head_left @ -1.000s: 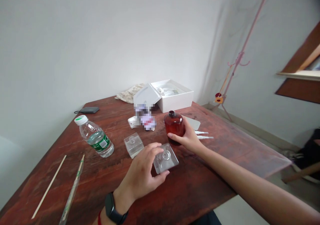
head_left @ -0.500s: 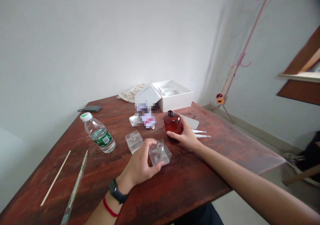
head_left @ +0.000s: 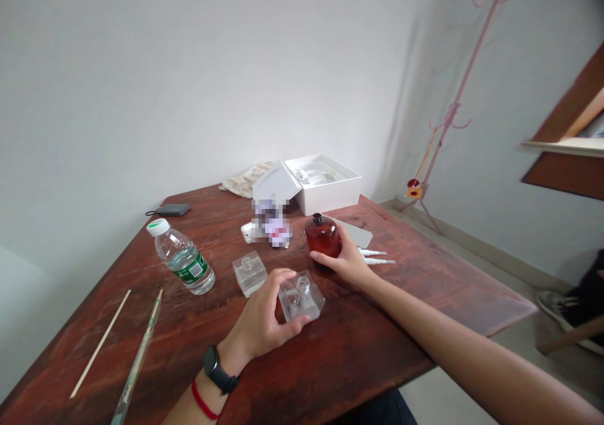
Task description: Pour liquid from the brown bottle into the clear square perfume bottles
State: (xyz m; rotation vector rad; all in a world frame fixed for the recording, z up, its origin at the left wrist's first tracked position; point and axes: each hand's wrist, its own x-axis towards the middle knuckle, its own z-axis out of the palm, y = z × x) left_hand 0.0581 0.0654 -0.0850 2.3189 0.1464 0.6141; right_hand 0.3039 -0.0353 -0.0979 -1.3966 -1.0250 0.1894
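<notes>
Fingers and thumb of my left hand [head_left: 267, 324] curve round a clear square glass bottle [head_left: 302, 299] with an uncapped neck, gripping its sides on the table. My right hand [head_left: 346, 258] is wrapped around a dark amber bottle [head_left: 321, 236], which stands upright just behind the clear one. Its neck has no cap. A second clear square bottle [head_left: 249, 274] stands to the left, beyond my left hand. White pipette-like pieces [head_left: 375, 258] lie to the right of the amber bottle, partly hidden by my right hand.
Left on the wooden table [head_left: 212, 362] are a water bottle [head_left: 186, 258], a thin stick [head_left: 101, 343] and a wrapped bundle of sticks [head_left: 139, 359]. Behind stand a white box [head_left: 330, 192], a cloth [head_left: 245, 181], a small white item [head_left: 247, 232] and a grey power bank [head_left: 170, 209].
The view has shifted slightly. Both hands keep their holds on the clear bottle and the amber bottle, with no other visible movement of things.
</notes>
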